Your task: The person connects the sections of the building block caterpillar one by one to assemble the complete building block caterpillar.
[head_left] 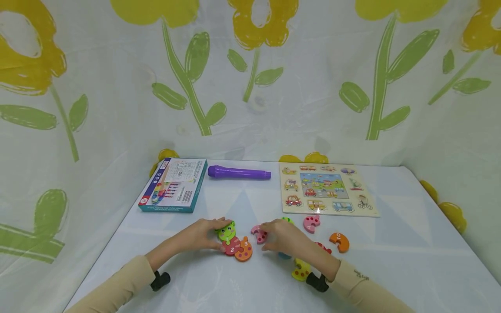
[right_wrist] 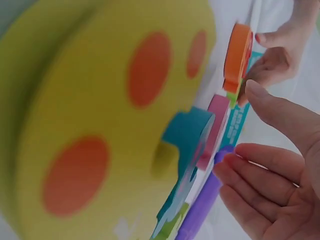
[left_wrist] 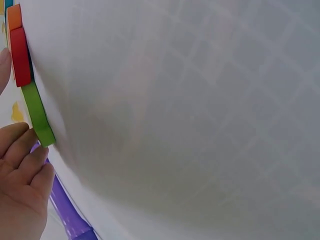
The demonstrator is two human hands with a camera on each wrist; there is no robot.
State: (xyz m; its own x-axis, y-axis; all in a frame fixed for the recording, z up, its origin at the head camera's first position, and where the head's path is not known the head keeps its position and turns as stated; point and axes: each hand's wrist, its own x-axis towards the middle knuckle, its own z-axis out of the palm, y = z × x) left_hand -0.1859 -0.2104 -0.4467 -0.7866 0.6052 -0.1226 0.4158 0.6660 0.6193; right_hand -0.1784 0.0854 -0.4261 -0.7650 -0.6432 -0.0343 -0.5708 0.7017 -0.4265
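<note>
A caterpillar puzzle lies on the white table: a green smiling head [head_left: 226, 233], a red piece numbered 2 [head_left: 232, 248] and an orange spotted piece [head_left: 244, 252] joined together. My left hand [head_left: 197, 234] holds it from the left, fingers at the head and thumb against the red piece. Just right of these lies a pink spotted piece [head_left: 259, 234], apart from the orange one. The fingertips of my right hand [head_left: 287, 237] are at its edge, thumb spread away. Below the right wrist sits a yellow spotted piece [head_left: 300, 270]; a blue piece [head_left: 284, 256] is partly hidden.
Around my right forearm are another pink piece [head_left: 312, 223], an orange piece numbered 10 [head_left: 339, 242] and a partly covered red piece [head_left: 323, 246]. Farther back lie a flat box [head_left: 174, 184], a purple stick with a wider end [head_left: 239, 173] and a vehicle puzzle board [head_left: 328, 208].
</note>
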